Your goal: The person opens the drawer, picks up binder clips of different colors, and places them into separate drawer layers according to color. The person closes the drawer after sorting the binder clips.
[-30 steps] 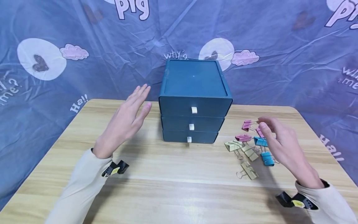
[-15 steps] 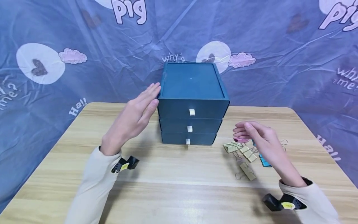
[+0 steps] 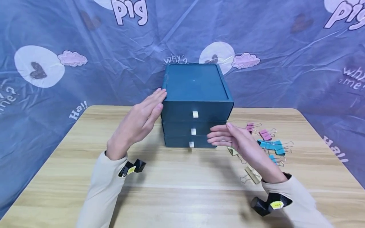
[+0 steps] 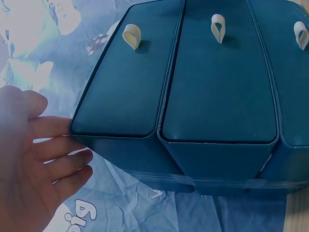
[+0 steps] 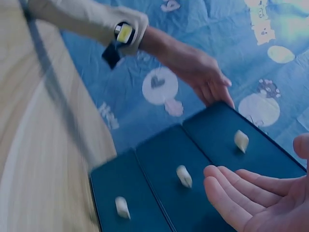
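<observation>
A dark blue desk organizer (image 3: 196, 83) with three stacked drawers stands at the back of the table; every drawer is pushed in and has a small white pull loop (image 3: 195, 114). My left hand (image 3: 136, 123) lies with straight fingers at the organizer's upper left front corner; in the left wrist view its fingertips (image 4: 65, 126) meet the edge of the top drawer. My right hand (image 3: 238, 142), empty and with relaxed fingers, hovers before the organizer's lower right front. In the right wrist view its fingers (image 5: 227, 193) are near the pull loops, apart from them.
Right of the organizer lie several binder clips: pink ones (image 3: 265, 135), blue ones (image 3: 268, 145) and pale yellow ones (image 3: 252, 175), some hidden by my right hand. A patterned blue cloth (image 3: 128, 57) hangs behind the wooden table (image 3: 182, 196).
My right hand has moved left from above the binder clips to the organizer's front. My left hand has moved right to the organizer's upper left corner. The drawers have not moved.
</observation>
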Tool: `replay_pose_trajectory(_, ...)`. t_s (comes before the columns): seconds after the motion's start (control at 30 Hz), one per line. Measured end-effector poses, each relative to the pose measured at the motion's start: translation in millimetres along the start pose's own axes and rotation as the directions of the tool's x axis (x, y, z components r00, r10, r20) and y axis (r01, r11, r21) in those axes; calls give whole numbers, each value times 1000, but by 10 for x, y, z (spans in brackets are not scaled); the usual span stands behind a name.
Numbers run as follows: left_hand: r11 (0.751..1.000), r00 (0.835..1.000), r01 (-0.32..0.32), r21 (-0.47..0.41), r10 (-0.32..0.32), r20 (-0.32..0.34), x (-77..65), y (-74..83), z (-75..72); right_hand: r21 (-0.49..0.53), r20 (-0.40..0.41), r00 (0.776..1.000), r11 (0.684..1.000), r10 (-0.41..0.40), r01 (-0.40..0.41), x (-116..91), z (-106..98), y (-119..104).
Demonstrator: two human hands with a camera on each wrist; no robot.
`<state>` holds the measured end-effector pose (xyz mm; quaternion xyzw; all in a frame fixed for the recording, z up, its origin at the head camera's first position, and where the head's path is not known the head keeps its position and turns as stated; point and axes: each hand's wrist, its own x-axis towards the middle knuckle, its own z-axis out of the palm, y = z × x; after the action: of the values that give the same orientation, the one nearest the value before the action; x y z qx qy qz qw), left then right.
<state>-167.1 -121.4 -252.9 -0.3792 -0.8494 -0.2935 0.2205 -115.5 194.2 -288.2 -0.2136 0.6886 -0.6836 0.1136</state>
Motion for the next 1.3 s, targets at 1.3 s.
replay_pose_trajectory(1.3, 1000, 1000, 11, -7, -11, 27, 33, 15, 5, 922, 275, 951, 240, 141, -302, 671, 527, -24)
